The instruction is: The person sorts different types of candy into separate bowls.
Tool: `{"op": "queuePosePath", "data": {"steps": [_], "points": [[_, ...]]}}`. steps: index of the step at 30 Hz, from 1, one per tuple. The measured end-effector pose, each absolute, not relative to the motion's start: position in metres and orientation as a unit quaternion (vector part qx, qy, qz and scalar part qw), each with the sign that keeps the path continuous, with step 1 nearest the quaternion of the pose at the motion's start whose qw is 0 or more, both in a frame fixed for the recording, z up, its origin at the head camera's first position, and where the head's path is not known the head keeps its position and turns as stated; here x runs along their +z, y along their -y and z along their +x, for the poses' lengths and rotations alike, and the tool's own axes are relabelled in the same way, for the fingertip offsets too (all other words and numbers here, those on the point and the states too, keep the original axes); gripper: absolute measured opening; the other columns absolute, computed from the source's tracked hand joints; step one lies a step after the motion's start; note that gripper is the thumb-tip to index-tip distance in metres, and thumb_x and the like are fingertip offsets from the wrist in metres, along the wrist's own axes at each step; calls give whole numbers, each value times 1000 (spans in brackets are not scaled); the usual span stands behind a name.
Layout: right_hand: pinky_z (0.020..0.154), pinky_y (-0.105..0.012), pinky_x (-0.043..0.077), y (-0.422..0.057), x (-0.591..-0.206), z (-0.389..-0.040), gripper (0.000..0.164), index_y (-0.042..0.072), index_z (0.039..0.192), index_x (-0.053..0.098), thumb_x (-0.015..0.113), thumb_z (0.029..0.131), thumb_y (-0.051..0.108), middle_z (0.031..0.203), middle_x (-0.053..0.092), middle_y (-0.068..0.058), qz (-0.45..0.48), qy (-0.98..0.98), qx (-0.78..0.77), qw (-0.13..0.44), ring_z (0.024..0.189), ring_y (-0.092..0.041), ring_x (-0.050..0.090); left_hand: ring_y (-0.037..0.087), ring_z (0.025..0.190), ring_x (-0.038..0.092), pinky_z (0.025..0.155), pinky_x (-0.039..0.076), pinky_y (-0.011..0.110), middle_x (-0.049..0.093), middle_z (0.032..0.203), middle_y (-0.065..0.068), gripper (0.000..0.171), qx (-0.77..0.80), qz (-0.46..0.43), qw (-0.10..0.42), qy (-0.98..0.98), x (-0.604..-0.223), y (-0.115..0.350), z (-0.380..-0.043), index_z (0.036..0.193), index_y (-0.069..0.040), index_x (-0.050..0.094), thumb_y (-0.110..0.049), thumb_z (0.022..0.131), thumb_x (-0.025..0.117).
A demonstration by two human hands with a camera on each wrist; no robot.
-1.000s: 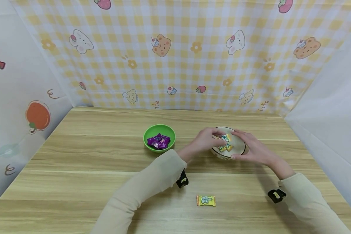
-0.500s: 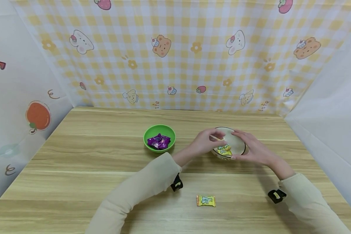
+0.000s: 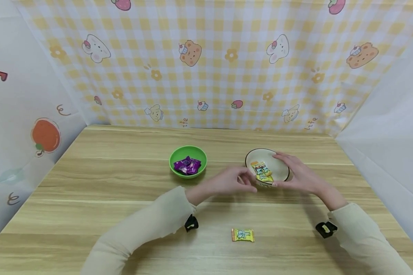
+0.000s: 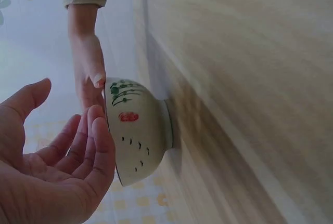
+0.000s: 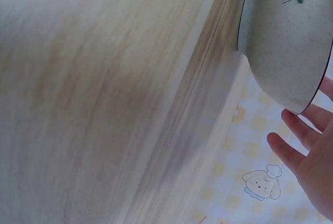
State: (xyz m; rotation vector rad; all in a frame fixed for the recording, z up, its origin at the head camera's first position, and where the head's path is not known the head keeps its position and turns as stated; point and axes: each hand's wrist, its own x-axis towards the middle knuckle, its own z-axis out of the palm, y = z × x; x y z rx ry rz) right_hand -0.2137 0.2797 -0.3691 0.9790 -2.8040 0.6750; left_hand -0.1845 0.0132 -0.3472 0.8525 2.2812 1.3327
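The white bowl [image 3: 278, 163] has a dark rim and painted marks on its outside, and yellow wrapped candies [image 3: 263, 173] lie in its left part. My right hand [image 3: 301, 176] holds the bowl's right side, thumb at the near rim and fingers at the far rim. Just left of the bowl, my left hand [image 3: 228, 181] holds nothing. Its fingers are loosely bent in the left wrist view, in front of the bowl [image 4: 138, 130]. Another yellow wrapped candy [image 3: 242, 235] lies on the table nearer to me.
A green bowl [image 3: 177, 156] with purple wrapped candies [image 3: 187, 165] stands left of the white bowl. The wooden table [image 3: 89, 183] meets a yellow checked cloth [image 3: 227, 76] at the back. White sheets hang at both sides.
My left hand has drawn back from inside the white bowl, towards me and to the left. The candies in the bowl lie differently and show more fully. My right hand stays put.
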Motion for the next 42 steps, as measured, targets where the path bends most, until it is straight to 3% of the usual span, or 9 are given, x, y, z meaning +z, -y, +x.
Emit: {"op": "queuePosePath", "data": {"steps": [7,14,22,31,42], "points": [[90,-53,29,-279,-369,-213,84,5,131,38,76,65,41,135,32,-17,320,921,219,45,120,-35,30,6,70,56,62,45,18,57,77,-6,37,421,319,237,-815,-354,-5,-166,103,-4,57,-22,74,72],[89,-53,29,-280,-368,-213,84,6,132,37,74,66,43,136,31,-16,317,923,214,35,120,-35,29,19,56,60,51,50,28,57,75,1,35,472,300,313,-768,-367,2,-147,102,2,51,-8,75,70],[90,-52,29,-279,-369,-213,83,4,131,38,75,66,40,135,33,-18,322,920,217,46,120,-35,29,0,65,53,60,44,15,56,72,-10,31,391,337,266,-814,-380,7,-135,94,-7,55,-18,72,74],[89,-52,30,-279,-369,-213,83,5,131,38,76,66,40,135,33,-18,322,920,218,46,119,-35,30,-3,58,45,56,38,11,52,69,-11,32,319,392,215,-836,-384,5,-124,90,-11,54,-21,69,76],[88,-53,30,-279,-368,-212,83,4,131,39,76,66,40,135,33,-19,322,920,218,47,119,-35,30,-1,60,41,53,33,13,44,67,-13,27,200,424,170,-867,-384,0,-116,87,-17,55,-22,69,74]]}}
